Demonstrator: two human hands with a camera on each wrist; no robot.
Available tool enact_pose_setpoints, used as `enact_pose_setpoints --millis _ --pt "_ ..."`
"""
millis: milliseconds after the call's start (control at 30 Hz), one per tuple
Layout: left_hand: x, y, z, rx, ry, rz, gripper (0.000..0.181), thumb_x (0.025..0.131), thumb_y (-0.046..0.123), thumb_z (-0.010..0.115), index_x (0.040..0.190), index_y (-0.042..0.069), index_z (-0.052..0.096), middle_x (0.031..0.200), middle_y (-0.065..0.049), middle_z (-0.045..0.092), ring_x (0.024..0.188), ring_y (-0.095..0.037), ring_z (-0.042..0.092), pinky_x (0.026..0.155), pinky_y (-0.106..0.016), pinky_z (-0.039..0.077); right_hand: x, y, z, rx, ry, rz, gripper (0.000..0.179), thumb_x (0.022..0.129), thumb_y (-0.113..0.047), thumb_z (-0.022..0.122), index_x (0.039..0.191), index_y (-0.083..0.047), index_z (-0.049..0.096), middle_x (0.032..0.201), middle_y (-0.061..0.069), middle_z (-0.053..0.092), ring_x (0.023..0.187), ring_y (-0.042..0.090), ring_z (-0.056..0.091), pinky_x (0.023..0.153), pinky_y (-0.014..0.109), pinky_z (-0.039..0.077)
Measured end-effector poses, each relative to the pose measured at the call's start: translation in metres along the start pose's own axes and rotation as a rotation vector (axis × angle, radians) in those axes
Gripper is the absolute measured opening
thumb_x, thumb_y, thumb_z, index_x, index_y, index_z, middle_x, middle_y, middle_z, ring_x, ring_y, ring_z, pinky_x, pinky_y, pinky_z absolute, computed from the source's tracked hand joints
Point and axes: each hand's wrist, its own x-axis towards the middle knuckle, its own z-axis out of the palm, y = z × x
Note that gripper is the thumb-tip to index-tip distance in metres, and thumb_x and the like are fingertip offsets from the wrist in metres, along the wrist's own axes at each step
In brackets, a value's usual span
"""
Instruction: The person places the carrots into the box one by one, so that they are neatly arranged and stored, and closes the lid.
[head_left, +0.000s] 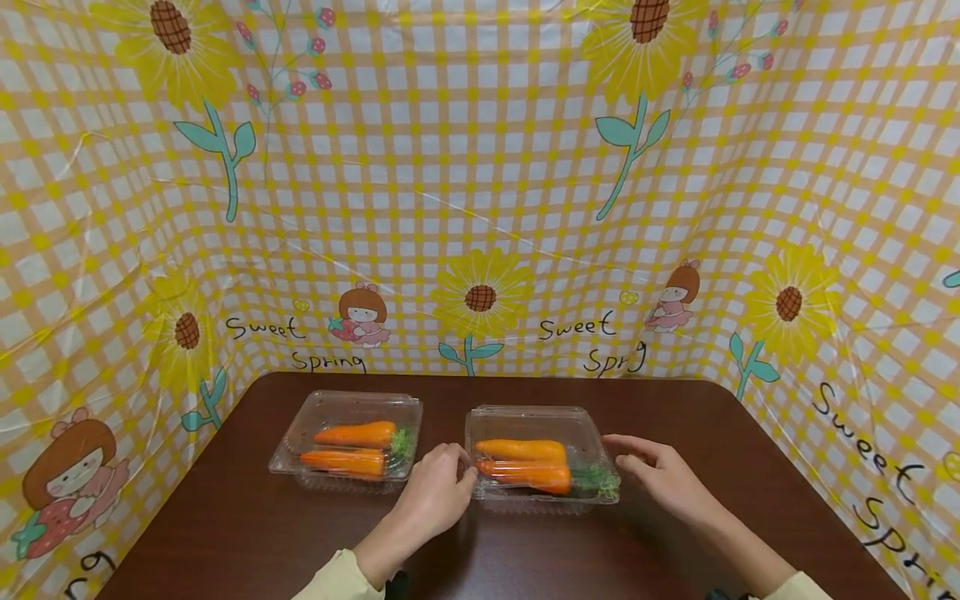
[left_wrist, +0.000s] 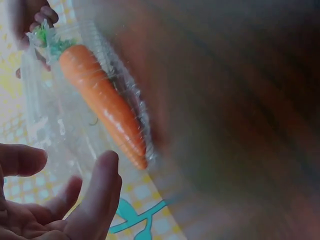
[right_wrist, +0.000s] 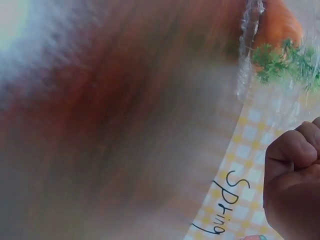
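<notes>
Two orange carrots (head_left: 528, 476) with green tops lie inside a clear plastic clamshell box (head_left: 525, 422) right of the table's middle; its lid appears closed. My left hand (head_left: 435, 493) is at the box's left side, and in the left wrist view its thumb and fingers (left_wrist: 102, 187) stand apart. At the box's right side is my right hand (head_left: 667, 482), fingertips close to the edge; whether they touch it is unclear. One carrot (left_wrist: 102, 102) shows through the plastic in the left wrist view. The right wrist view catches green leaves (right_wrist: 285, 62) near the hand.
A second clear box (head_left: 352, 407), also with two carrots (head_left: 356, 434) in it, stands to the left, close to my left hand. Both boxes rest on a dark brown table (head_left: 247, 533). Checked cloth (head_left: 420, 167) with sunflowers hangs behind and at both sides.
</notes>
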Motion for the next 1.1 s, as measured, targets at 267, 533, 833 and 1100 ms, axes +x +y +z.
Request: enact_pose_setpoints --millis 267,533,833,1100 --pt "0.002 -0.011 0.006 -0.205 -0.024 -0.093 0.025 0.098 0.023 0.063 0.111 0.003 0.054 0.087 -0.004 0.061 0.056 -0.016 0.059 0.054 -0.031 0.045 -0.005 0.0 0.001 0.04 -0.034 0.211 0.056 0.099 -0.045 0.061 0.142 -0.009 0.058 0.108 0.01 0.068 0.088 0.02 0.06 0.073 0.038 0.051" --pt "0.003 -0.023 0.008 -0.368 -0.146 -0.192 0.03 0.098 0.031 0.062 0.096 0.001 0.064 0.078 -0.013 0.067 0.054 -0.021 0.069 0.059 -0.035 0.057 -0.01 -0.006 -0.003 0.159 -0.236 0.279 0.045 0.098 -0.049 0.06 0.07 -0.014 0.052 0.057 -0.006 0.02 0.051 0.011 0.016 0.047 0.027 0.021" --pt "0.006 -0.027 0.008 -0.605 -0.287 -0.3 0.028 0.094 0.016 0.06 0.099 -0.007 0.074 0.097 -0.011 0.067 0.082 -0.023 0.061 0.055 -0.03 0.057 -0.011 -0.004 -0.005 0.271 -0.392 0.263 0.046 0.103 -0.041 0.055 0.067 -0.016 0.038 0.057 -0.007 0.02 0.048 0.009 0.013 0.045 0.024 0.018" --pt "0.008 -0.024 0.012 -0.635 -0.255 -0.313 0.024 0.09 0.013 0.065 0.09 -0.01 0.073 0.084 -0.003 0.059 0.078 -0.018 0.054 0.054 -0.026 0.052 -0.01 -0.003 -0.003 0.304 -0.382 0.256 0.048 0.103 -0.036 0.056 0.064 -0.017 0.034 0.057 -0.006 0.019 0.048 0.009 0.013 0.045 0.024 0.017"
